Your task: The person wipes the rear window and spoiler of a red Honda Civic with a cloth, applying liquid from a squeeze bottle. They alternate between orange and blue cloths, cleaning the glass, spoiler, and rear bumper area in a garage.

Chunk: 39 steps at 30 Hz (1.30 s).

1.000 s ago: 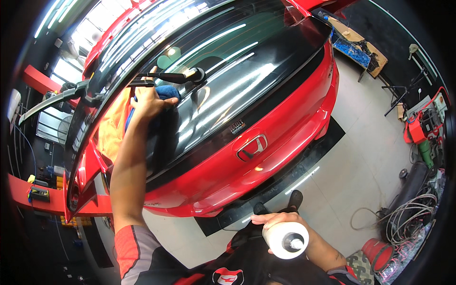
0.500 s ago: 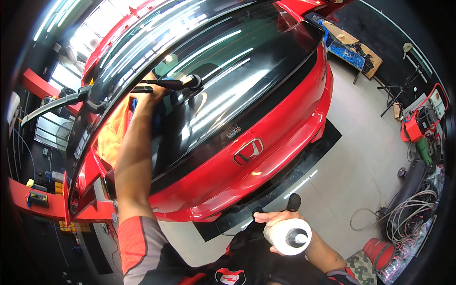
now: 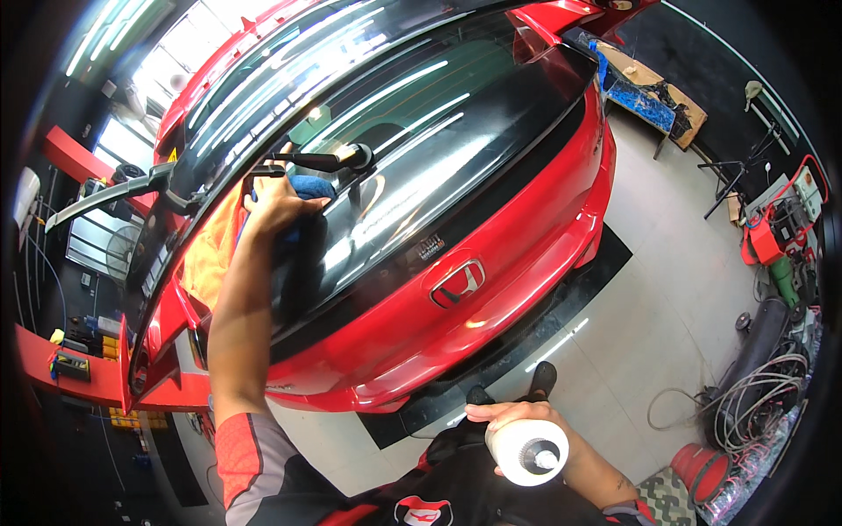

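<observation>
My left hand (image 3: 279, 205) is closed on a blue cloth (image 3: 313, 187), which lies against the dark rear window (image 3: 421, 167) of a red car, under the rear wiper arm (image 3: 326, 161). An orange cloth (image 3: 210, 254) hangs at the car's left edge beside that forearm. Low in front of my body, my right hand (image 3: 509, 411) grips a white squeeze bottle (image 3: 522, 432) with a black collar and a pale nozzle tip. The bottle's top faces up toward me, and most of the fingers are hidden behind it.
The car's red tailgate and bumper (image 3: 491, 329) curve across the middle. At the left stands a red lift beam (image 3: 96, 377). Along the right are a tool stand (image 3: 781, 237), a looped hose (image 3: 761, 386) and a red round container (image 3: 702, 467). A cluttered bench (image 3: 640, 92) is farther back.
My left hand has come nearer from under the wiper arm, and the blue cloth now shows in it. My right hand and the bottle have shifted slightly left and down.
</observation>
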### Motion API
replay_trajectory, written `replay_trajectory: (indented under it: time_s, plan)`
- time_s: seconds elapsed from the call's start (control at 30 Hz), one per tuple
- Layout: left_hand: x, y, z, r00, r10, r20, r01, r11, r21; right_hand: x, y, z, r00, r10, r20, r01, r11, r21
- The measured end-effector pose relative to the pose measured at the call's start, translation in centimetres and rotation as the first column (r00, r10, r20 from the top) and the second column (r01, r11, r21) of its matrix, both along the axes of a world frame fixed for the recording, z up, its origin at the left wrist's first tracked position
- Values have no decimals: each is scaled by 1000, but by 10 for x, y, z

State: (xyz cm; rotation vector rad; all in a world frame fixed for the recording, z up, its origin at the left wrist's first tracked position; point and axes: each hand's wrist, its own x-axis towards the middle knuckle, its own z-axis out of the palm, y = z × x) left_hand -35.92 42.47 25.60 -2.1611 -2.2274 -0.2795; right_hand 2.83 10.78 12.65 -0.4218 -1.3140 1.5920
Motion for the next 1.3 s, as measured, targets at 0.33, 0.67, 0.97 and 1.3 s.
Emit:
replay_trajectory:
  time_s: [0.33,0.67,0.97,1.3]
  plan:
    - [13,-1,-4,995,86,-59,-86,996,3,-4,17,0,992,123,40,-125,991,38]
    - [15,-7,-2,997,71,11,-72,995,76,1,15,-6,1000,15,-9,-15,999,29]
    - [14,4,-8,964,265,1,-264,959,107,2,17,1,997,78,19,-78,997,22]
    - [17,2,-7,951,299,77,-302,953,29,-5,11,4,990,133,-34,-134,991,-21]
